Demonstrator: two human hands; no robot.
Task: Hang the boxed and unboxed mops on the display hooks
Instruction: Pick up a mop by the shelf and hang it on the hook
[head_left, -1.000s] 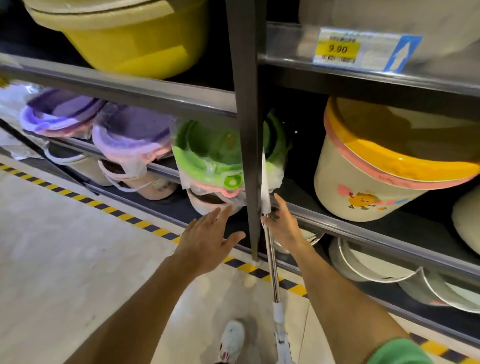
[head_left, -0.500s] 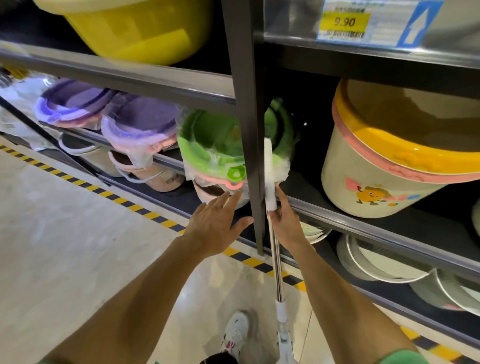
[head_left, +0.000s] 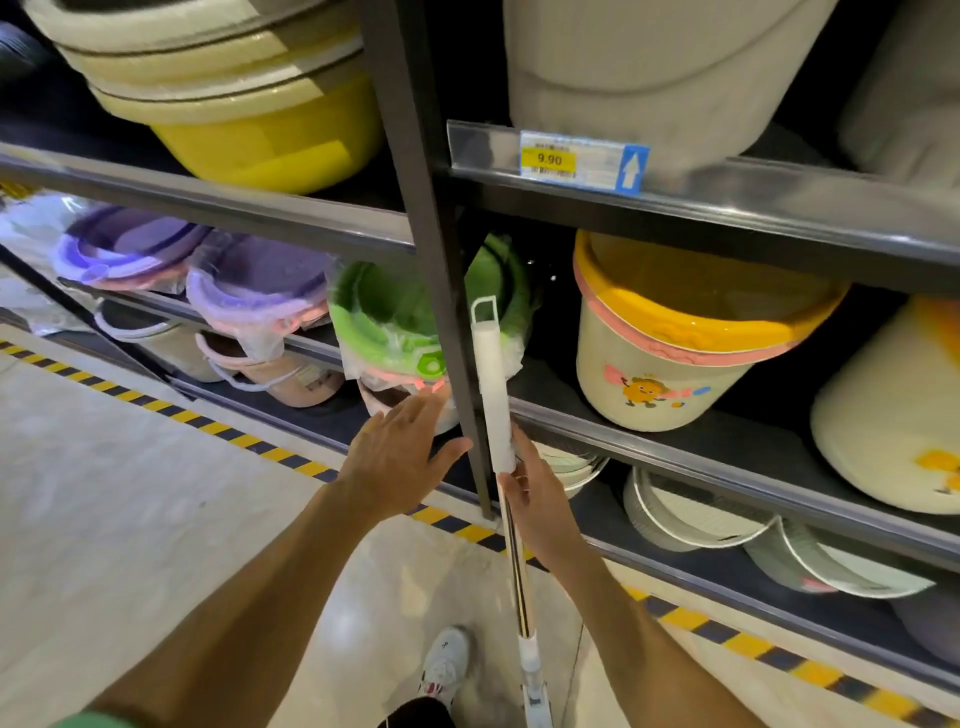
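An unboxed mop (head_left: 492, 384) stands upright in front of the shelf's dark post (head_left: 431, 249). It has a white foam grip with a hanging loop at the top and a metal pole running down to the floor. My right hand (head_left: 537, 499) holds the pole just below the white grip. My left hand (head_left: 402, 452) hovers beside it to the left, fingers spread and holding nothing. No display hook is in view.
Metal shelves (head_left: 727, 462) hold stacked plastic buckets and basins: yellow (head_left: 260, 135), purple (head_left: 249, 291), green (head_left: 384, 322) and cream with a cartoon (head_left: 670, 358). A 9.90 price tag (head_left: 582, 161) sits on the upper rail. Yellow-black tape (head_left: 291, 457) lines the floor. My shoe (head_left: 444, 662) is below.
The mop has risen, so its white grip and loop now stand higher against the post. Both hands moved up slightly, and the view tilted upward.
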